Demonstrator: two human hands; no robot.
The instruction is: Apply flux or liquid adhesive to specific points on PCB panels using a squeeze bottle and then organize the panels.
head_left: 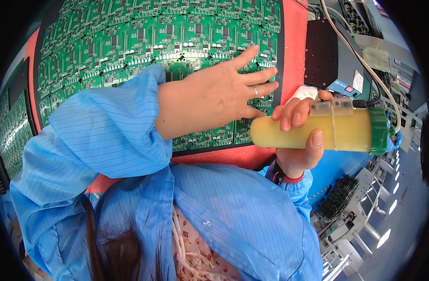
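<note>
My left hand (214, 96) lies palm down over a panel of green circuit boards (167, 33), its fingers spread toward the right and a ring on one of them. It holds nothing. My right hand (301, 136) is wrapped round a thick dispensing syringe (289, 132) filled with something pale yellow. The syringe lies nearly level, its rounded end to the left beside my left fingers and its green cap (378, 131) to the right. A rubber band straps a small clear switch (331, 107) to the barrel, under my right fingertips. I cannot make out a needle at the tip.
The boards rest on a black tray (281, 28) over a red mat (294, 47). A black box (324, 54) stands at the right, with a pale tube (359, 56) curving down to the cap. More circuit boards (15, 131) stand at the far left.
</note>
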